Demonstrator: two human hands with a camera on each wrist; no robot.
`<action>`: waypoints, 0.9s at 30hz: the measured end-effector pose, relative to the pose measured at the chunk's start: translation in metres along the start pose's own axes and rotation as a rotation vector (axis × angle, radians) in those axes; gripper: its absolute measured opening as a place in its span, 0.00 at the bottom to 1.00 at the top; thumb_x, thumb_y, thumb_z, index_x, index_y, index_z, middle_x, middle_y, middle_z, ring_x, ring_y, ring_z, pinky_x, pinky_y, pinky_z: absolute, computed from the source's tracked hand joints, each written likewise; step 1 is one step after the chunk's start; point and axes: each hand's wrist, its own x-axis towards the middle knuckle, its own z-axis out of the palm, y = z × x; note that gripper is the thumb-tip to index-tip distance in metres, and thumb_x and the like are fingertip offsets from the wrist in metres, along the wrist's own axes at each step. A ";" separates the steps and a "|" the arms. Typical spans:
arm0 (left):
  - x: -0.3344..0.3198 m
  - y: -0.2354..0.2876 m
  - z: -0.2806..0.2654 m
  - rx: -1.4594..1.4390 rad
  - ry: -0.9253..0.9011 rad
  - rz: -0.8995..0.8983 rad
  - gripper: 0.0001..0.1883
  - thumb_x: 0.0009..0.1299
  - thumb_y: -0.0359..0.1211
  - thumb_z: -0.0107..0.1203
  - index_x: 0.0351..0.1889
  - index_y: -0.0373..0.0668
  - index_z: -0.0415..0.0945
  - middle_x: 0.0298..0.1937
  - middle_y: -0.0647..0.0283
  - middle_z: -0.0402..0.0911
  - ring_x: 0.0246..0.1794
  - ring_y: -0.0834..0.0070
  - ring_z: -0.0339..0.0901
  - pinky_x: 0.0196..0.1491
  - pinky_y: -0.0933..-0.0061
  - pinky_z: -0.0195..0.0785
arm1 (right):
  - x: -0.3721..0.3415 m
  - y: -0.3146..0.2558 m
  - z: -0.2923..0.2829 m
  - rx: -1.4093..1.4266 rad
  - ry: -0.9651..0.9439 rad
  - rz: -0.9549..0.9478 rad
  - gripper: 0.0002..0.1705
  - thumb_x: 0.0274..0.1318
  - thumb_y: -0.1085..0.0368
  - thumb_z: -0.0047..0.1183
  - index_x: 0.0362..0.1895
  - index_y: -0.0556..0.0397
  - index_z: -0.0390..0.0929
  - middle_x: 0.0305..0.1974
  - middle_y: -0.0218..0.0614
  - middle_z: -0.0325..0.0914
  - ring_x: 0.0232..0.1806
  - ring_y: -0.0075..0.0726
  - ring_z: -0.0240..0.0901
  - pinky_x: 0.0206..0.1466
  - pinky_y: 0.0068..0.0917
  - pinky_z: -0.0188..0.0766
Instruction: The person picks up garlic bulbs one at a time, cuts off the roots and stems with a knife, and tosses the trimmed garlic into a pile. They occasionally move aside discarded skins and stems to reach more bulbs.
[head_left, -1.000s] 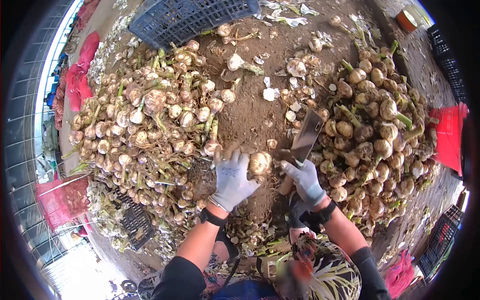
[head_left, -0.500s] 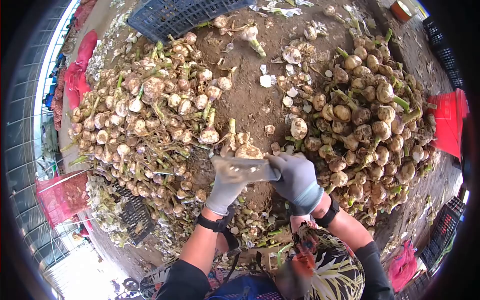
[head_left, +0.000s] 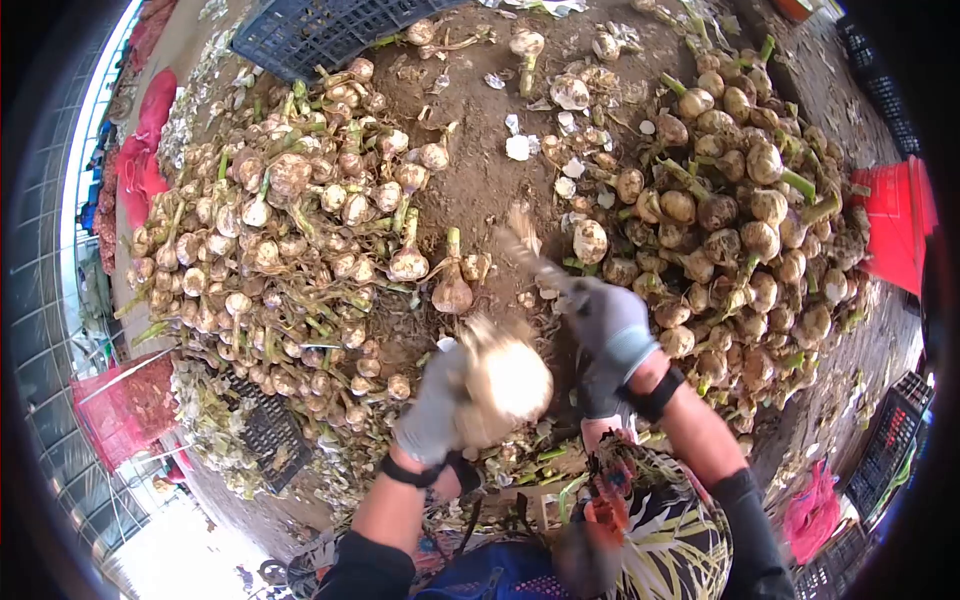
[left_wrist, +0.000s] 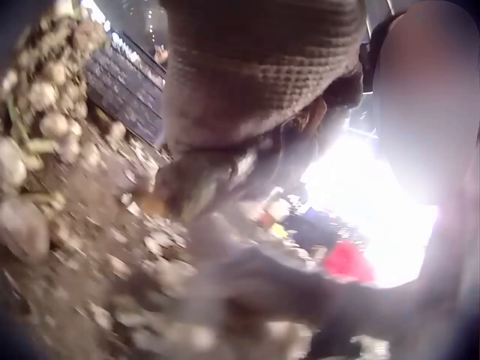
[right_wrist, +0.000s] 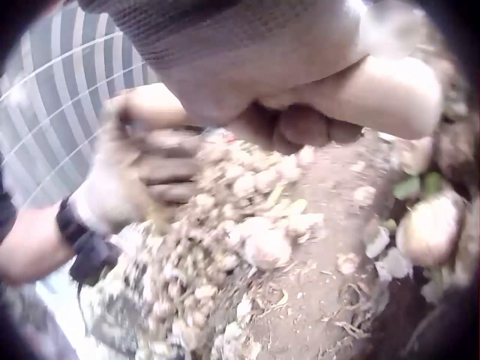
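Well, the left hand in a pale grey glove [head_left: 432, 410] holds a big, round, whitish garlic bulb [head_left: 515, 382] below the frame's centre, finger placement too blurred to tell; the gloved right hand [head_left: 607, 325] grips a blurred grey-bladed knife [head_left: 535, 258], between heaps of dirt-streaked bulbs [head_left: 290, 175]

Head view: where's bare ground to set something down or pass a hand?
Bare soil between left pile and white scraps, beyond the blurred knife in the right hand. Crowded: left pile, right pile, and nearer the body, around the left hand's bulb.
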 end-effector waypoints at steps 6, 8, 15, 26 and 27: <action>0.023 -0.009 0.028 1.627 -0.031 0.856 0.40 0.62 0.44 0.72 0.67 0.35 0.65 0.54 0.58 0.78 0.57 0.67 0.76 0.63 0.66 0.69 | -0.027 -0.010 -0.010 1.344 -0.281 0.079 0.20 0.63 0.56 0.62 0.50 0.59 0.82 0.43 0.29 0.82 0.40 0.23 0.76 0.46 0.25 0.73; 0.016 -0.010 0.029 1.906 0.064 1.063 0.40 0.65 0.55 0.64 0.66 0.36 0.67 0.51 0.58 0.79 0.56 0.67 0.76 0.63 0.66 0.68 | -0.029 -0.017 -0.018 1.389 -0.300 0.158 0.17 0.61 0.61 0.63 0.49 0.59 0.82 0.42 0.31 0.83 0.42 0.25 0.76 0.49 0.24 0.73; 0.005 -0.024 -0.002 0.638 0.319 0.379 0.30 0.74 0.52 0.55 0.57 0.31 0.73 0.51 0.58 0.80 0.47 0.75 0.78 0.48 0.72 0.74 | -0.035 -0.043 0.005 0.854 -0.306 -0.260 0.13 0.55 0.70 0.64 0.46 0.53 0.83 0.39 0.38 0.85 0.39 0.32 0.82 0.42 0.28 0.76; 0.000 -0.039 0.130 1.479 -0.473 0.920 0.26 0.59 0.28 0.64 0.58 0.43 0.77 0.61 0.53 0.74 0.63 0.55 0.70 0.65 0.56 0.65 | -0.037 0.051 0.065 0.626 -0.184 -0.050 0.15 0.55 0.63 0.60 0.46 0.54 0.83 0.35 0.39 0.85 0.35 0.38 0.81 0.38 0.33 0.77; 0.012 -0.029 0.110 1.586 -0.302 1.012 0.26 0.59 0.29 0.64 0.58 0.44 0.76 0.60 0.52 0.74 0.63 0.54 0.70 0.65 0.55 0.65 | -0.031 0.058 0.070 0.608 -0.172 -0.028 0.15 0.54 0.65 0.61 0.46 0.56 0.83 0.34 0.36 0.86 0.33 0.33 0.81 0.37 0.31 0.76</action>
